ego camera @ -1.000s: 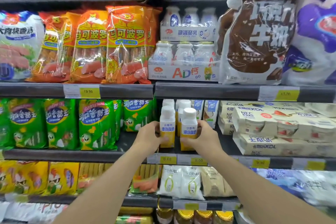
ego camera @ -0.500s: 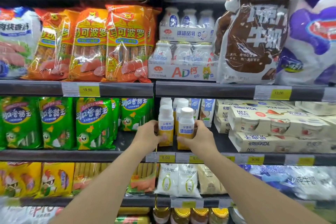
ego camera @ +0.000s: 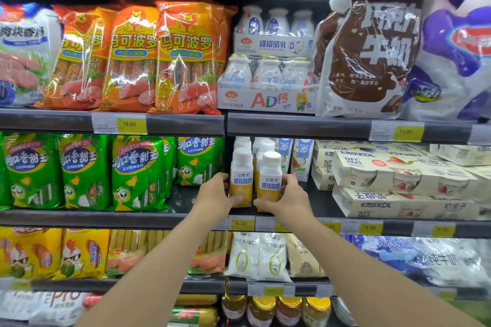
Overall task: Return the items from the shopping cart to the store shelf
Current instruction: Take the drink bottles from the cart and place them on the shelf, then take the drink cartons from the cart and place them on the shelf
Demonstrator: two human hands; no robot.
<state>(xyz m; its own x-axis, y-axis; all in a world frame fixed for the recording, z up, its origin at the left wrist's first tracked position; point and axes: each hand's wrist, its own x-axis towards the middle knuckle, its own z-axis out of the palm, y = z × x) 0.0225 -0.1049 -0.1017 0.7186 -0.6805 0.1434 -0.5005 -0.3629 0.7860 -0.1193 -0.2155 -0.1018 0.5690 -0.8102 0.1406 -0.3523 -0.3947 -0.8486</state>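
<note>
Two white-and-yellow yogurt drink bottles stand side by side at the front of the middle shelf [ego camera: 186,216]. My left hand [ego camera: 215,194] wraps the left bottle [ego camera: 241,178] from its left side. My right hand [ego camera: 288,198] wraps the right bottle [ego camera: 271,180] from its right side. Both bottles are upright, with white caps. More bottles of the same kind [ego camera: 265,145] stand in a row behind them. The shopping cart is out of view.
Green sausage bags [ego camera: 138,172] fill the shelf to the left of the bottles. Cream yogurt multipacks [ego camera: 398,175] are stacked to the right, with small cartons [ego camera: 301,156] behind. Orange sausage bags [ego camera: 186,56] and milk packs sit on the shelf above.
Both hands stay on the two bottles at the same spot on the shelf. Only the view has shifted slightly.
</note>
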